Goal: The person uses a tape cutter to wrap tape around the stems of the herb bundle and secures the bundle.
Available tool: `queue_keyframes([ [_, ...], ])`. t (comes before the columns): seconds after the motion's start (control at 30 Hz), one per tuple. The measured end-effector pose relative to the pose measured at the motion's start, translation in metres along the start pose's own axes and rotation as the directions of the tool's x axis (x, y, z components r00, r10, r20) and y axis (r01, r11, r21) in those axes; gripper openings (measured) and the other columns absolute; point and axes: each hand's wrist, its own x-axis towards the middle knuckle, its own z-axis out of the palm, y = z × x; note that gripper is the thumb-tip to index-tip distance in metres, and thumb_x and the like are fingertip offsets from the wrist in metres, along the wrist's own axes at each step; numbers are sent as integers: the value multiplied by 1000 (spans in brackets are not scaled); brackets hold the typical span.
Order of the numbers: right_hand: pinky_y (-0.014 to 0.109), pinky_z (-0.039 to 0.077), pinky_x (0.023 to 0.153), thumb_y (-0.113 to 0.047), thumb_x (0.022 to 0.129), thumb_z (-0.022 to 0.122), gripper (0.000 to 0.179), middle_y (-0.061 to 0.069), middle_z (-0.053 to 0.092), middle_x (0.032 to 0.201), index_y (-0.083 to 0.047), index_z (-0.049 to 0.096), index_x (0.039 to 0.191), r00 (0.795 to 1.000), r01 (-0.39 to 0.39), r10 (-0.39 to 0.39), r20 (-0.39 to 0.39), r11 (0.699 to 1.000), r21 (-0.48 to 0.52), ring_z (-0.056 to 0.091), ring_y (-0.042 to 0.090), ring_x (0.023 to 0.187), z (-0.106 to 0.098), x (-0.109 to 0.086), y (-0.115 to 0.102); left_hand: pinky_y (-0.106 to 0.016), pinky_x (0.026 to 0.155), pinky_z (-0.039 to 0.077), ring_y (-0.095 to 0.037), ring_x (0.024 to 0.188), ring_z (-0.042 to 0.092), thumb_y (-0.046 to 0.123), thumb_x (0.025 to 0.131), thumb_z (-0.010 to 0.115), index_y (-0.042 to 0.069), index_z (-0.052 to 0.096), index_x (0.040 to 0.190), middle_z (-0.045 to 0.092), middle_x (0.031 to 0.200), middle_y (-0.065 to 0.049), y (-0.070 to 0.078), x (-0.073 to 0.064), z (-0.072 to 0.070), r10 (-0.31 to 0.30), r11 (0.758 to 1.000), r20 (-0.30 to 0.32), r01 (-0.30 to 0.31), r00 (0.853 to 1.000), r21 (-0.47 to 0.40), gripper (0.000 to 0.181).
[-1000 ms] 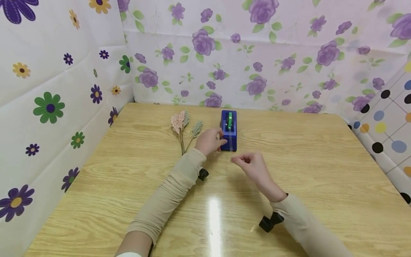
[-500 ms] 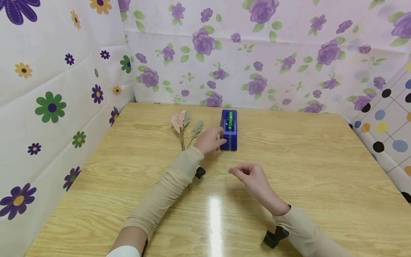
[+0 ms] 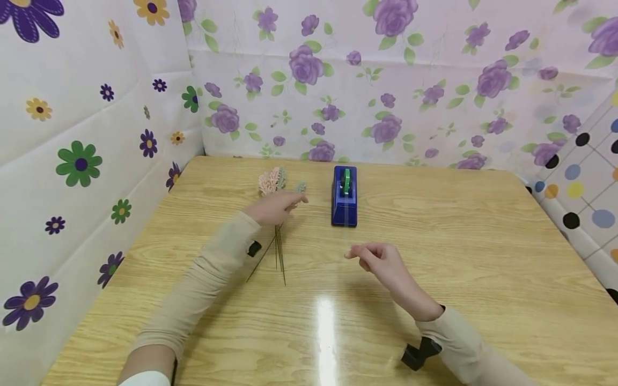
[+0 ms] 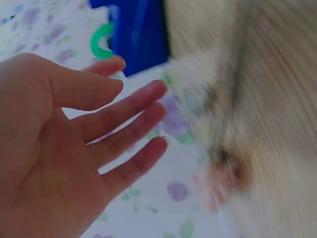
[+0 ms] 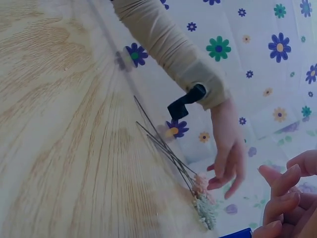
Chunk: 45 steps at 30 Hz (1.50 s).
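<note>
Seemingly to keep it drawn out, the right hand point(image 3: 385, 264) pinches the clear tape point(image 3: 346, 217) running from the blue dispenser point(image 3: 339, 201) just ahead of it, while the left hand point(image 3: 275, 208), fingers apart and holding nothing, hovers by the flowers point(image 3: 269, 183) beneath it on the bench point(image 3: 444, 220).

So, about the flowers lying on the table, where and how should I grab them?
I'd pinch the stems near their crossing, below the flower heads, coming down from above on the near side. They're thin, lie along the table and fan out toward you, so the crossing gathers them and likely spares the heads.
</note>
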Motion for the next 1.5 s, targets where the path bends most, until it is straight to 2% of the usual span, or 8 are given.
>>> queue_keyframes([
  [0.23, 27, 26, 59, -30, 98, 56, 32, -3, 38, 60, -3, 73, 100, 1000, 20, -19, 18, 1000, -23, 31, 11, 62, -7, -3, 5, -58, 108, 34, -36, 132, 40, -14, 93, 46, 21, 61, 128, 44, 143, -16, -27, -18, 2, 86, 952, 26, -90, 996, 293, 52],
  [0.47, 25, 24, 54, -25, 98, 56, 29, -3, 36, 58, -1, 73, 100, 997, 60, -59, 51, 998, -15, 26, 10, 54, -9, -2, 10, -58, 107, 37, -37, 133, 43, -1, 90, 63, 22, 66, 113, 45, 144, -16, -43, -17, 12, 199, 874, -17, -169, 980, 455, 32],
  [0.7, 24, 26, 55, -21, 100, 53, 28, -3, 36, 60, -2, 72, 103, 996, 57, -55, 69, 998, -24, 28, 9, 56, -9, 0, 13, -55, 108, 38, -33, 126, 49, 6, 86, 72, 16, 72, 103, 55, 134, -12, -48, -11, 17, 263, 855, -93, -187, 960, 484, 21],
  [0.87, 24, 26, 55, -23, 101, 52, 29, -3, 37, 62, -2, 71, 104, 995, 53, -51, 85, 998, -24, 30, 10, 58, -9, -1, 14, -49, 101, 43, -30, 119, 52, 14, 80, 78, 17, 72, 103, 59, 128, -11, -52, -8, 16, 309, 814, -74, -224, 948, 535, 24],
  [1.1, 25, 27, 55, -24, 101, 52, 29, -2, 37, 62, -2, 71, 105, 994, 63, -61, 86, 998, -23, 30, 10, 58, -10, -2, 14, -51, 104, 42, -27, 118, 55, 17, 78, 79, 18, 72, 103, 62, 124, -8, -57, -6, 15, 339, 792, -32, -266, 940, 550, 26],
  [1.37, 24, 28, 56, -23, 101, 51, 29, -3, 37, 61, -3, 71, 105, 996, 65, -62, 70, 997, -32, 31, 10, 57, -13, -2, 13, -43, 97, 45, -16, 91, 66, 21, 79, 76, 15, 70, 84, 72, 93, 1, -54, -7, 11, 505, 742, -9, -429, 863, 516, 9],
  [1.43, 24, 27, 55, -23, 101, 52, 29, -3, 37, 61, -2, 71, 105, 996, 67, -65, 59, 997, -29, 30, 10, 56, -14, -2, 11, -42, 98, 47, -15, 84, 69, 21, 81, 72, 13, 67, 82, 73, 85, 2, -52, -8, 11, 520, 724, 6, -444, 854, 528, 10],
  [1.5, 24, 27, 55, -23, 100, 52, 29, -3, 35, 60, -2, 71, 105, 996, 75, -74, 48, 997, -28, 29, 9, 56, -15, -1, 10, -38, 92, 52, -15, 76, 68, 18, 86, 68, 14, 63, 81, 73, 80, 3, -48, -9, 12, 504, 717, 20, -431, 863, 549, 8],
])
